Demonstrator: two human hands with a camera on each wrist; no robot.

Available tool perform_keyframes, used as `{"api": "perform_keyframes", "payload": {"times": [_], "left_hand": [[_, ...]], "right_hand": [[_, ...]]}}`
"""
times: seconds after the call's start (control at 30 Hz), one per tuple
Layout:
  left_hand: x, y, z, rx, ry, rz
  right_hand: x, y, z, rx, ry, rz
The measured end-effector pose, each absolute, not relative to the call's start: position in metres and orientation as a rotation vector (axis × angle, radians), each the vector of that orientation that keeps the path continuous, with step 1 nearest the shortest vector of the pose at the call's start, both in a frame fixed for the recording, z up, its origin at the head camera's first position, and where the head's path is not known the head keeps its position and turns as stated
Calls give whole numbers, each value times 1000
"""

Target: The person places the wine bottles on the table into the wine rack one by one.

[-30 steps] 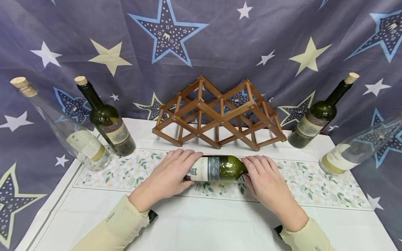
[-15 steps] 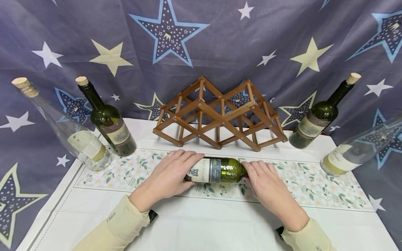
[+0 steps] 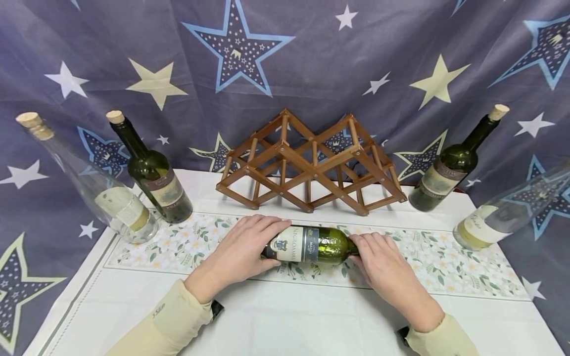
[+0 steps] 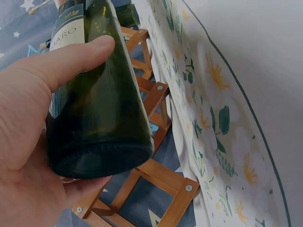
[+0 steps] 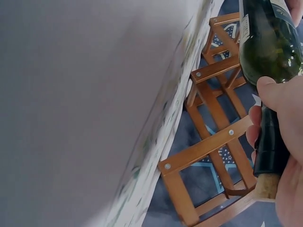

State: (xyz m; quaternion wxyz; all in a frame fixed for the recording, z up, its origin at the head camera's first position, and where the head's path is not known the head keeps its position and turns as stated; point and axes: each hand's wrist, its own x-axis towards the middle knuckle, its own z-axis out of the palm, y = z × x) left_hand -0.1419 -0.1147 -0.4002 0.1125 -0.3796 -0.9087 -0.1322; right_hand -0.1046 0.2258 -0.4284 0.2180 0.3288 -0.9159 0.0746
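Green glass is what both sets of fingers are clamped on: a Negroamaro wine bottle (image 3: pixel 331 245) lying on its side in front of the person. The left hand (image 3: pixel 240 252) wraps the body near the base (image 4: pixel 102 158), thumb on the near side and fingers over the top. The right hand (image 3: pixel 385 264) grips the neck (image 5: pixel 272 139), thumb by the shoulder, with the cork (image 5: pixel 267 187) showing just past that grip in the right wrist view. Beneath lies the floral runner (image 3: pixel 196 240) on the white-covered bench (image 3: pixel 289 316); whether the bottle touches it or is held just above, I cannot tell.

The step in hand looks like steadying the bottle lengthwise between two hands. A next move would seem to call for both hands travelling together, so neither end dips or knocks the wooden wine rack (image 3: pixel 315 174) just behind.

Farther out, a clear glass bottle (image 3: pixel 120 210) and a dark green bottle (image 3: pixel 165 190) stand at left; another dark green bottle (image 3: pixel 438 183) and another clear glass bottle (image 3: pixel 478 225) stand at right.

Against a second ago, the bottle has shifted slightly rightward and nearer the person, the right hand with it; the rack and standing bottles have stayed put.
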Motion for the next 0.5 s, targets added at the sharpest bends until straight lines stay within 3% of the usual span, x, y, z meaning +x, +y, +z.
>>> {"api": "perform_keyframes", "payload": {"times": [0.5], "left_hand": [[-141, -122, -405, -1098, -2615, -456]], "right_hand": [[-98, 251, -434, 854, -2576, 265]]}}
